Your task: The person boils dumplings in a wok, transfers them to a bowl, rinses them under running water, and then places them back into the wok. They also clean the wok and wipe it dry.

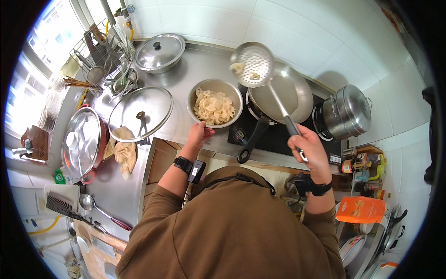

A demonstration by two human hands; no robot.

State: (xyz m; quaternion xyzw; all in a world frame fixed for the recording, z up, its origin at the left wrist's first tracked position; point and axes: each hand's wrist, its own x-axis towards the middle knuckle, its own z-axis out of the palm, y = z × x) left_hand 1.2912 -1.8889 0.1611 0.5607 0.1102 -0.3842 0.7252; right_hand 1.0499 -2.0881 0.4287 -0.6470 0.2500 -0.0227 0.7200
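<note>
My right hand point(306, 146) grips the dark handle of a metal skimmer point(253, 64). A few pale slices, apparently lotus root, lie on the skimmer's perforated head, which is over the left rim of a frying pan point(303, 90). The pan sits on a black gas hob point(278, 139) and holds clear liquid. To its left, a steel bowl point(239, 111) contains a heap of sliced lotus root point(214, 107). At the bowl's near rim is my left hand point(200, 134), its thumb and fingers closed on the edge.
Right of the pan stands a lidded steel pot point(348, 111). Back left is a lidded steel pan point(158, 52); nearer, a glass lid point(139, 104) stands by a tan cloth point(124, 153). A lidded red pan point(83, 143), slotted turner point(61, 205) and ladle point(87, 201) occupy the left counter.
</note>
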